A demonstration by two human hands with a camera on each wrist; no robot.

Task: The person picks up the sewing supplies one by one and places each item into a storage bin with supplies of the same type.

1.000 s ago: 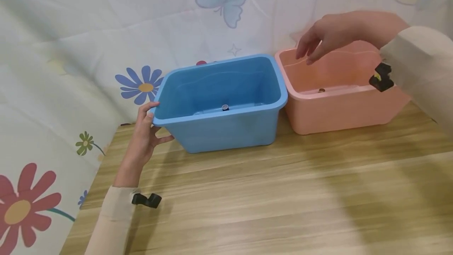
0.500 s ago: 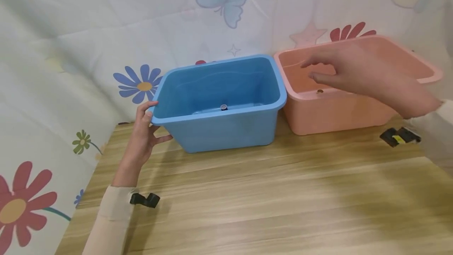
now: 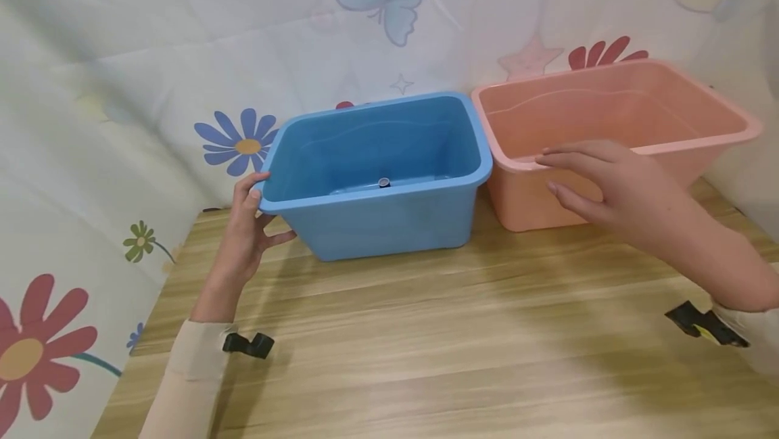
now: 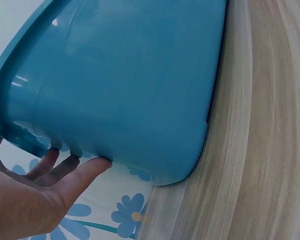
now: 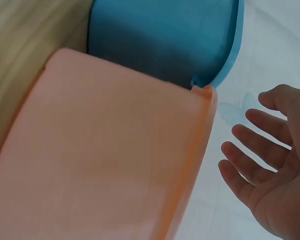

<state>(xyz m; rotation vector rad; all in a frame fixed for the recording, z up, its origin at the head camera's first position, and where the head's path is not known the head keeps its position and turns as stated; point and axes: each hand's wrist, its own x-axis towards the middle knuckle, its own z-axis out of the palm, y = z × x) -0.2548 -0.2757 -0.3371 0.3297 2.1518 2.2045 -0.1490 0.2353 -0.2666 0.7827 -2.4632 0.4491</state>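
A blue plastic bin [image 3: 371,226] stands on the wooden table, with a small dark cylinder with a pale round top [image 3: 384,183] on its floor. My left hand [image 3: 243,236] grips the bin's left end at the rim; in the left wrist view its fingers [image 4: 82,175] lie against the end wall below the lip. To the right is a pink plastic bin [image 3: 529,202]. Over its front edge my right hand [image 3: 621,189] hovers, holding nothing, fingers spread and slightly bent. The right wrist view shows that hand's fingers [image 5: 257,142] apart from the pink rim.
The two bins stand side by side, their rims meeting. A pale cloth backdrop [image 3: 274,40] with printed flowers and a butterfly rises behind and to the left. Wood-grain table top [image 3: 426,344] stretches in front of the bins.
My right hand has come down and toward me, from above the inside of the pink bin to its front edge, fingers opening out. The left hand stays on the blue bin.
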